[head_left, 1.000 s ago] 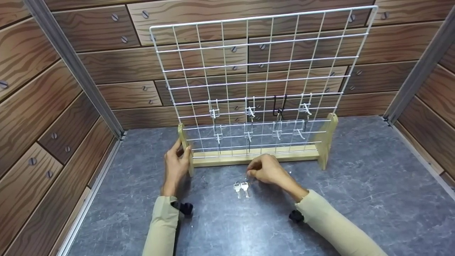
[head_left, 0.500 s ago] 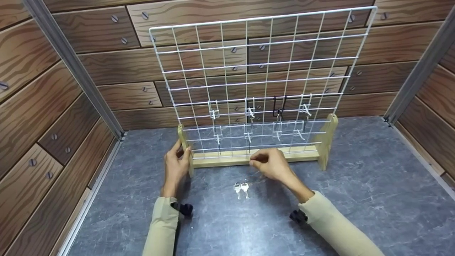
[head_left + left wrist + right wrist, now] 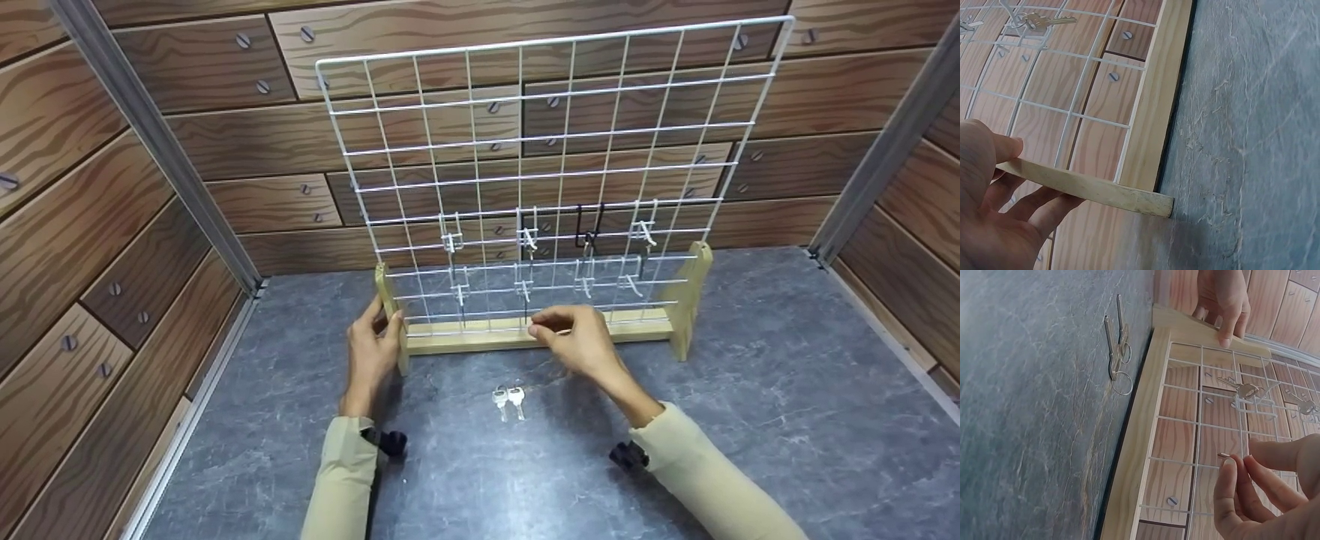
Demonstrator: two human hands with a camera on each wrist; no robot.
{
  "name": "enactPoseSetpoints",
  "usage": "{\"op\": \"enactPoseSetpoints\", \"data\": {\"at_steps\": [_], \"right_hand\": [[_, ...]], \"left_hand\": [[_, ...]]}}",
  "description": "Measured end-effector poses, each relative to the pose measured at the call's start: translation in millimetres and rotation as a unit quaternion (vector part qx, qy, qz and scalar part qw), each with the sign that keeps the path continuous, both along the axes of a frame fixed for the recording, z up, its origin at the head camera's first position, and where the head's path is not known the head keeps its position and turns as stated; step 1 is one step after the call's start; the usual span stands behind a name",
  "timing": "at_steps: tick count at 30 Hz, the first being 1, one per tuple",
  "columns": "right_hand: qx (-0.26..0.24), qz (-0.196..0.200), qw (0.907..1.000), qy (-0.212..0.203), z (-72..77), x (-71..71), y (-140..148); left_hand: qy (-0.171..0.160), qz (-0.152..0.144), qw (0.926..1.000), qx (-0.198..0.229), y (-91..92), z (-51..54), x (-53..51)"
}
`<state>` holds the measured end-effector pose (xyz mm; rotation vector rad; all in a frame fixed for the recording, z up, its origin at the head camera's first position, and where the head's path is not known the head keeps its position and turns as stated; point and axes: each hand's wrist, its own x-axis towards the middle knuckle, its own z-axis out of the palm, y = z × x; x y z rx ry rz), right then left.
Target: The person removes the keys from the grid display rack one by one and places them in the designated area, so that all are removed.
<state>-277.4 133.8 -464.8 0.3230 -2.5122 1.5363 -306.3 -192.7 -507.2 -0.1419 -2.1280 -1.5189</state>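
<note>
A white wire grid rack stands in a wooden base, with two rows of hooks on its lower part. My left hand grips the base's left wooden side piece, thumb on one face and fingers on the other. My right hand is at the lower row, by the second hook from the left. In the right wrist view its fingertips pinch a key, whose tip pokes out; the rest is hidden. Two loose keys with rings lie on the grey tabletop in front of the base.
Other keys hang from hooks, such as a key on the lower left hook. One hook in the upper row is black. Wood-patterned walls and metal corner posts enclose the tabletop.
My right hand has moved up and slightly right, from beside the two loose keys to the lower row of hooks. The left hand and the loose keys have stayed put.
</note>
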Motion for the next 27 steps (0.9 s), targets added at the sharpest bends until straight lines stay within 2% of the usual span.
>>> {"op": "enactPoseSetpoints", "data": {"at_steps": [8,15,27], "right_hand": [[-0.026,-0.025,0.9983,0.046,0.7,-1.8,-3.8],[-0.046,-0.025,0.9977,0.044,2.8,-2.2,-7.4],[-0.053,-0.041,0.997,0.04,4.8,-7.6,-11.2]], "left_hand": [[0.019,0.007,0.9997,-0.015,-1.7,-2.6,0.0],[0.012,0.013,0.9997,-0.019,-1.5,-2.1,-0.1],[0.031,0.011,0.9992,-0.022,-1.3,-2.8,-1.8]]}}
